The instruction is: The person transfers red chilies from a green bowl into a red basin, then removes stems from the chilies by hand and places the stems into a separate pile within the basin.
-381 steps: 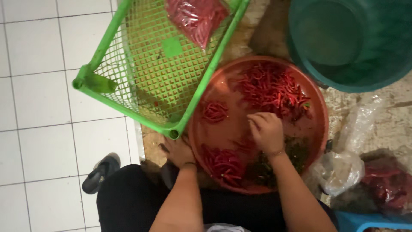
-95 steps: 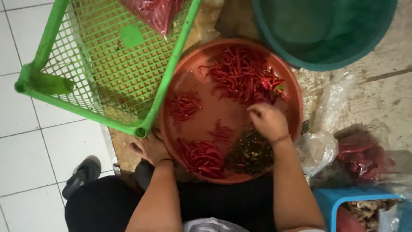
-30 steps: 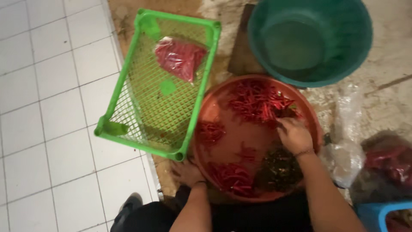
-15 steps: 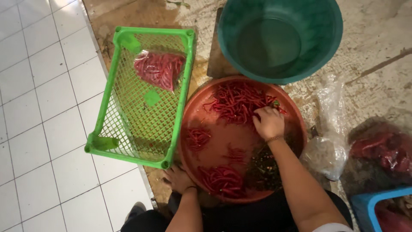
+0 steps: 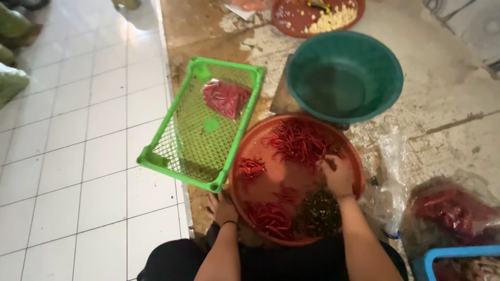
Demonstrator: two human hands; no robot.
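1. Meanwhile, the view had pulled back and tilted up since half a second earlier, so a second red tray (image 5: 317, 15) with pale pieces showed at the far edge of the floor, beyond the green basin (image 5: 345, 77).
2. The right hand (image 5: 337, 176) had barely shifted: it stayed on the round red tray (image 5: 245, 156), fingers curled at the near edge of the big pile of red chilies (image 5: 299, 141). I could not tell whether its grip held a chili or was only picking at one.
3. The left hand (image 5: 223, 207) kept its place at the tray's near-left rim, fingers spread on the floor, holding nothing.
4. The smaller chili heaps (image 5: 268, 218) and the dark heap of stems (image 5: 319, 213) lay as before, so the sorting looked unadvanced.
5. The green mesh crate (image 5: 200, 127) with its bag of chilies (image 5: 225, 99) sat just left of the tray.
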